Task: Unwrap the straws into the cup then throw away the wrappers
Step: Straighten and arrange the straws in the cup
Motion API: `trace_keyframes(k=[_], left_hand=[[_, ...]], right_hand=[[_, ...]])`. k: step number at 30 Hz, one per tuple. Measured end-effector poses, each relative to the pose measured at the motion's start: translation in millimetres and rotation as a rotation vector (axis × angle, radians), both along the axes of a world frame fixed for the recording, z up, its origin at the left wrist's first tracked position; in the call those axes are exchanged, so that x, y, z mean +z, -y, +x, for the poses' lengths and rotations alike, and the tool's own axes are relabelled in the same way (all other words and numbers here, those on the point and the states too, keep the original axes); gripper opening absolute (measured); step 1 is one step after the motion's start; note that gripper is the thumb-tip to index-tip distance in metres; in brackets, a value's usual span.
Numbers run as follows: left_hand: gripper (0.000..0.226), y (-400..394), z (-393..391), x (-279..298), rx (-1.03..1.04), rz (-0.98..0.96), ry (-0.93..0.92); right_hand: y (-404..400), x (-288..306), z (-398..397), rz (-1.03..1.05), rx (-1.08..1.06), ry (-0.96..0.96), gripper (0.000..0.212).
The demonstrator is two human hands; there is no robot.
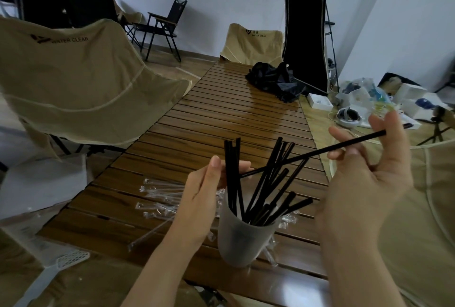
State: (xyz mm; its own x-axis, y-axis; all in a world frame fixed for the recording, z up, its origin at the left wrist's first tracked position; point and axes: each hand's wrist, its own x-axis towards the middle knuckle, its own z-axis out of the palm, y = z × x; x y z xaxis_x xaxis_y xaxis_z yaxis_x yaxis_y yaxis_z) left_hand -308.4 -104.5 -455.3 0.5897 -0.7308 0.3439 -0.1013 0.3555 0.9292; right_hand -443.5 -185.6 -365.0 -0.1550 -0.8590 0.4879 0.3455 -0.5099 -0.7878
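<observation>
Where slats gleam, thin black straws (261, 191).

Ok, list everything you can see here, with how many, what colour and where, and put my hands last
table: one, brown slatted wood, centre
cup: one, frosted white, near end of the table
straws in cup: a dozen or so, black, leaning apart
held straw: one, black, slanting above the cup
wrappers: many, clear, scattered on the table left of and behind the cup
black cloth: one heap, far end of the table
beige chairs: two, left side and far end
black folding chair: one, by the back wall
clutter: boxes and bags, mixed colours, floor at right
left hand: pinches the held straw's lower end
right hand: holds its upper end between the fingers
</observation>
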Motion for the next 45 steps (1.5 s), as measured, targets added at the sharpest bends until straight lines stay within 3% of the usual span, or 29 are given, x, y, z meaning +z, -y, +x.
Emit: trace_keyframes(k=[7,14,22,27,35,45], left_hand=[[0.067,-0.2,3.2,-7.6,-0.001,0.057,-0.046],[0.074,2.2,1.9,-3.0,-0.017,-0.028,-0.085],[0.067,1.5,0.5,-3.2,-0.022,-0.031,-0.088],[0.066,1.5,-0.5,-0.7,0.012,-0.002,-0.043],[0.063,1.4,-2.0,1.7,0.005,-0.006,-0.039],[0.055,-2.2,-3.0,4.8,-0.022,0.010,-0.028]], right_hand=[[-1.6,-0.9,1.7,0.084,0.093,0.030,0.060],[-0.7,-1.4,2.1,0.138,0.134,0.050,0.061],[3.2,-3.2,0.6,0.246,0.171,0.091,0.044],[5.6,-5.6,0.6,0.339,0.179,-0.149,0.013],[-4.9,0.7,6.9,0.156,0.251,-0.572,0.029],[3.7,-7.2,8.0,0.109,0.332,-0.725,0.011]])
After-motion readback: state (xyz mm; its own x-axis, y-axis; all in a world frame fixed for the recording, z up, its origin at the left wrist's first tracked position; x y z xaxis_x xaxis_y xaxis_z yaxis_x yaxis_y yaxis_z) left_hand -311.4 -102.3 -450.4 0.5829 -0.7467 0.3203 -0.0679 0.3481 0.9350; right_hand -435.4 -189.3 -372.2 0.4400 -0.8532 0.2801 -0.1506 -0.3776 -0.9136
